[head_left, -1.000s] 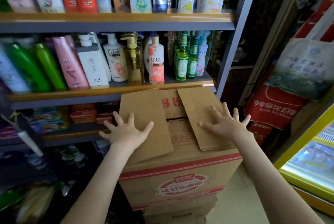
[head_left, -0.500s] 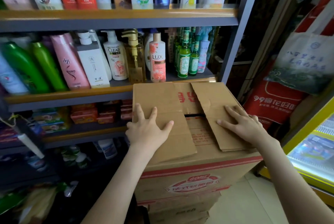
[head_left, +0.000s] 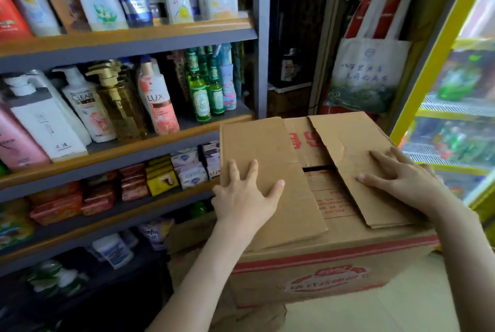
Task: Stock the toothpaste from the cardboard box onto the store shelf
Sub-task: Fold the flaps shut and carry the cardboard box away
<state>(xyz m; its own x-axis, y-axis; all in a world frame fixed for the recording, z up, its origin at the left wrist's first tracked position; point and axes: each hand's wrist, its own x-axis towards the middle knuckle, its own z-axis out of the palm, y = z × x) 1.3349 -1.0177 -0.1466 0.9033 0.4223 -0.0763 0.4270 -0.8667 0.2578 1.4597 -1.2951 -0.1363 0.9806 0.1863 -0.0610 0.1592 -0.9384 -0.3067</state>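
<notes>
A brown cardboard box [head_left: 316, 275] with red printing stands on other boxes in front of the store shelf [head_left: 128, 37]. Its top flaps are folded shut, leaving a small dark gap in the middle. My left hand [head_left: 246, 197] lies flat with spread fingers on the left flap. On the right flap rests my right hand [head_left: 401, 179], fingers straight and pointing left. No toothpaste is visible; the inside of the box is hidden.
The shelf holds shampoo and lotion bottles [head_left: 112, 101] on the upper levels and packs of soap [head_left: 101, 192] lower down. A white tote bag [head_left: 367, 74] hangs at the right. A yellow-framed glass cooler [head_left: 439, 63] stands at the far right. Pale floor tiles show below the box.
The view has shifted so the box sits further right and closer. Both hands have stayed flat on the flaps, with the right hand's fingers now pointing more to the left.
</notes>
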